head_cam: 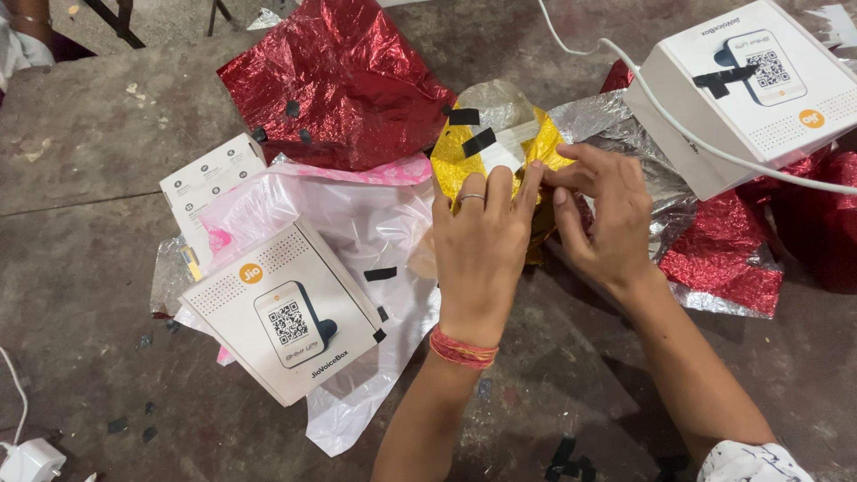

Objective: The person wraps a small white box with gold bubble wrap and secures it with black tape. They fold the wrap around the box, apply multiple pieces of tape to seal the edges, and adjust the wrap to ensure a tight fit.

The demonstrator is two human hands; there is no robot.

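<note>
Both grips pinching gold foil parcel (464, 161): left hand (482, 259), right hand (603, 219); white box (277, 312) left.

Setting: an informal packing or gift-wrapping spot, work being done directly on a bare, stained concrete floor (107, 205). Evidence lying about: crumpled red foil sheets (335, 85), silver foil (625, 134), gold foil (500, 161) with black tape strips sticking to it, a white plastic bag (357, 232), and two identical white retail boxes (286, 312) (759, 89) of a small electronic device. A white charger (31, 460) and cable (661, 107) are trailing across. Furniture legs are showing at the top edge.
</note>
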